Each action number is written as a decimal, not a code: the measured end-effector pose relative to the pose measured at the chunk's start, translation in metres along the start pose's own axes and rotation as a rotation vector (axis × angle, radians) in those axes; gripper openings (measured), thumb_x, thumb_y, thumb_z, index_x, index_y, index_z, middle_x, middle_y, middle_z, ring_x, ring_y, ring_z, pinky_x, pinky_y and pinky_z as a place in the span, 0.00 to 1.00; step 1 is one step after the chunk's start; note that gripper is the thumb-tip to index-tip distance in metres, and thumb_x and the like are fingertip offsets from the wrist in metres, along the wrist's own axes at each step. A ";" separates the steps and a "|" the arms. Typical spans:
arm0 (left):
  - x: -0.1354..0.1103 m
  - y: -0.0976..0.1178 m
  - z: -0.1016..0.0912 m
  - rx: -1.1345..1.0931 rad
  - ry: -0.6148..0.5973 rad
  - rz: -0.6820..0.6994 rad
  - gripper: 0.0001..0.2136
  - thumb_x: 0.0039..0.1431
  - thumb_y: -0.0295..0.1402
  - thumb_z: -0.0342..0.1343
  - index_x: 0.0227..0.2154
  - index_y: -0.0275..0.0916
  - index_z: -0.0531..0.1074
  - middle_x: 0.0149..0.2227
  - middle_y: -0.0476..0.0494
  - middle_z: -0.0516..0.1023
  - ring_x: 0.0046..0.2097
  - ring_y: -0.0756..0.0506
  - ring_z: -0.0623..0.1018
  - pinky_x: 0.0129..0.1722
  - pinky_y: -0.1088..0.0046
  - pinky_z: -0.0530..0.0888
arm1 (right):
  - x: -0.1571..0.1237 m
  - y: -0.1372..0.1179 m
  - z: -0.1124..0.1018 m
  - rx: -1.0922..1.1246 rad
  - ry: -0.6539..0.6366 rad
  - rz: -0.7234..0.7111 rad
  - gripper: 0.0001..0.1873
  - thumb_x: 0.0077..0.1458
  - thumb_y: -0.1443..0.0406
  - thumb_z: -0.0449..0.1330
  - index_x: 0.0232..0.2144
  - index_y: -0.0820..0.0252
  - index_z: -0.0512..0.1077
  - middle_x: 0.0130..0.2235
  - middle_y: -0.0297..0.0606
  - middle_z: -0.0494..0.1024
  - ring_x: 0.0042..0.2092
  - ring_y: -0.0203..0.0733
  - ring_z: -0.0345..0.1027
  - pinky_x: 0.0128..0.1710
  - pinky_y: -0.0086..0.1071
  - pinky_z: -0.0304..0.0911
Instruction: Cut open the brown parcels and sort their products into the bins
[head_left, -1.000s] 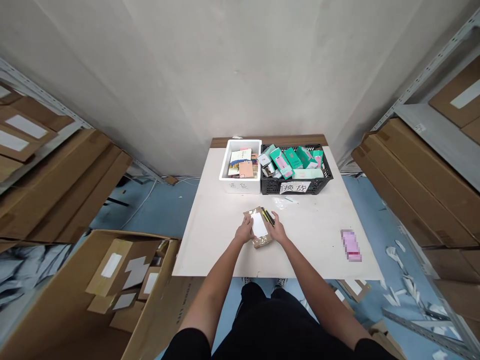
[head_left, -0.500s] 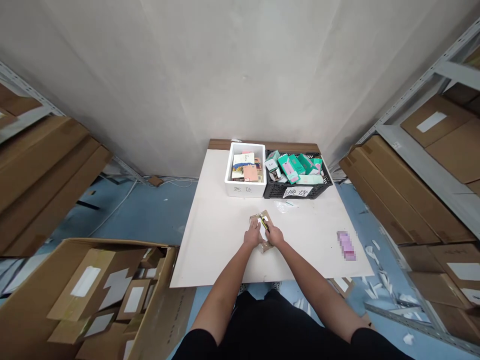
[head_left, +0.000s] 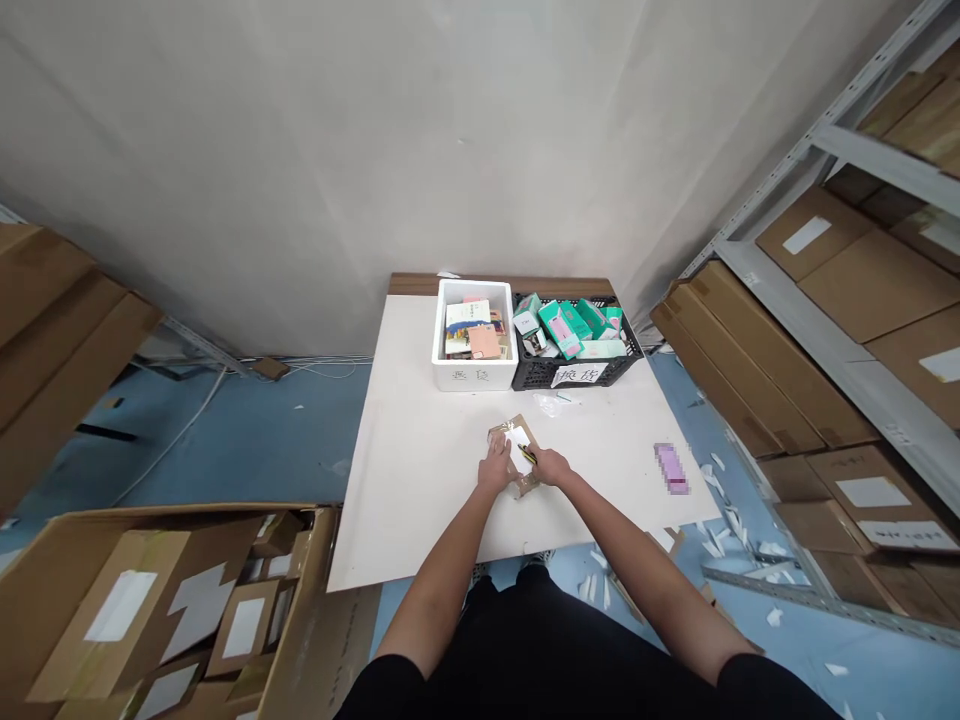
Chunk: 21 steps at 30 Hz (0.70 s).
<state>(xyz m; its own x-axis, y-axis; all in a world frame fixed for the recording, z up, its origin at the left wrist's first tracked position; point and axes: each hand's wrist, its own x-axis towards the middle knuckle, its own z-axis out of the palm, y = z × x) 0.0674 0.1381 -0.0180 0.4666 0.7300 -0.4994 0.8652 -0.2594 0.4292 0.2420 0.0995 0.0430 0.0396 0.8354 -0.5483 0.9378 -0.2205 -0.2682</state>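
A small cardboard parcel [head_left: 530, 432] lies tilted on the white-covered table, with shiny clear tape and a white label on its top. My left hand [head_left: 495, 467] rests on its left side, fingers stretched out across the edge of the label. In my right hand [head_left: 551, 466] is a yellow-and-black box cutter [head_left: 528, 454], its front end over the label. The fingers are closed around the handle; whether the blade touches the parcel is too small to tell.
Behind the parcel stand a white bin [head_left: 474, 377] of booklets and a black crate [head_left: 534, 376] of green boxes. Crumpled clear plastic [head_left: 548, 404] lies before them. A pixelated purple item [head_left: 672, 468] is at right. A large carton [head_left: 319, 545] of boxes stands left; shelves [head_left: 814, 330] rise right.
The box cutter has turned and come lower over the label, showing more white. My left hand has shifted slightly on the parcel. The whole view has swung a little to the right.
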 end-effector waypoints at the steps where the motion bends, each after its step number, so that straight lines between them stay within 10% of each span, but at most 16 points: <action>1: 0.000 -0.001 0.001 0.001 0.007 0.007 0.49 0.60 0.48 0.64 0.77 0.50 0.42 0.80 0.43 0.33 0.79 0.35 0.36 0.63 0.53 0.72 | -0.008 0.005 0.003 0.010 -0.017 0.003 0.27 0.58 0.67 0.62 0.59 0.46 0.72 0.47 0.41 0.83 0.47 0.52 0.78 0.39 0.32 0.63; 8: 0.004 0.004 0.000 0.039 -0.006 -0.008 0.50 0.60 0.50 0.62 0.77 0.51 0.38 0.80 0.47 0.31 0.78 0.34 0.33 0.61 0.50 0.72 | -0.064 0.041 0.024 0.024 -0.145 0.052 0.35 0.53 0.69 0.62 0.63 0.43 0.70 0.49 0.43 0.82 0.48 0.55 0.78 0.39 0.36 0.66; 15: 0.001 0.006 -0.005 0.133 0.021 -0.037 0.47 0.62 0.52 0.59 0.77 0.54 0.40 0.80 0.48 0.34 0.78 0.33 0.37 0.70 0.41 0.56 | -0.054 0.029 0.001 0.024 -0.179 0.030 0.27 0.46 0.71 0.64 0.50 0.48 0.77 0.43 0.43 0.83 0.39 0.54 0.79 0.35 0.36 0.65; 21: -0.005 0.030 0.009 0.152 0.125 -0.146 0.44 0.65 0.55 0.53 0.77 0.46 0.43 0.79 0.39 0.42 0.78 0.31 0.41 0.73 0.45 0.52 | -0.077 0.042 -0.004 0.068 0.019 0.029 0.22 0.58 0.66 0.62 0.55 0.46 0.75 0.43 0.42 0.83 0.43 0.53 0.79 0.38 0.35 0.64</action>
<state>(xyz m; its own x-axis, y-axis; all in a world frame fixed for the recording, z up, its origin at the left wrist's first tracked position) 0.0927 0.1209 -0.0099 0.3163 0.8367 -0.4471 0.9439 -0.2306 0.2362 0.2795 0.0282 0.0767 0.0736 0.8372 -0.5419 0.9104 -0.2782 -0.3062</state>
